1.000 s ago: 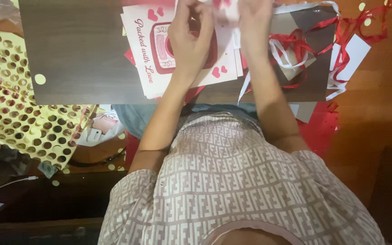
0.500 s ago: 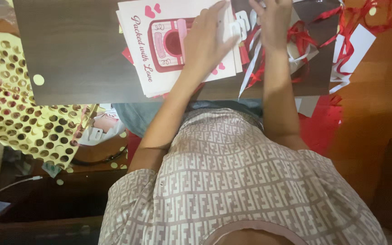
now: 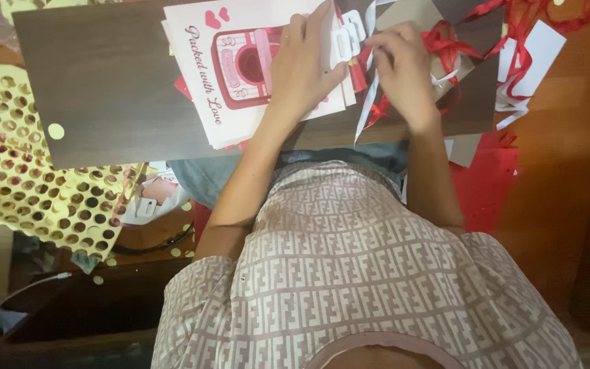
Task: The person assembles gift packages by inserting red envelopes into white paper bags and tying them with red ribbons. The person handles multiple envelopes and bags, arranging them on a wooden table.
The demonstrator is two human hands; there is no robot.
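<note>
**Printed cards pressed flat on a dark board while a small white tab is handled**

A dark wood-grain board (image 3: 104,89) is laid across the lap. To its left a large yellow sheet punched with round holes (image 3: 15,171) is spread. On the board a stack of white cards (image 3: 206,75), printed with red hearts, cursive script and a red machine drawing, is held down by the left hand (image 3: 302,68), its palm flat and fingers spread narrow. A small white tab (image 3: 347,37) with slots is seen at the fingertips; the right hand (image 3: 404,72) is curled beside it, apparently pinching a white strip (image 3: 370,102), though the grip is partly hidden. Red ribbon (image 3: 459,48) is tangled further right. Compared with half a second ago, the cards are seen lower and closer, and both hands have been drawn together over the tab.
</note>
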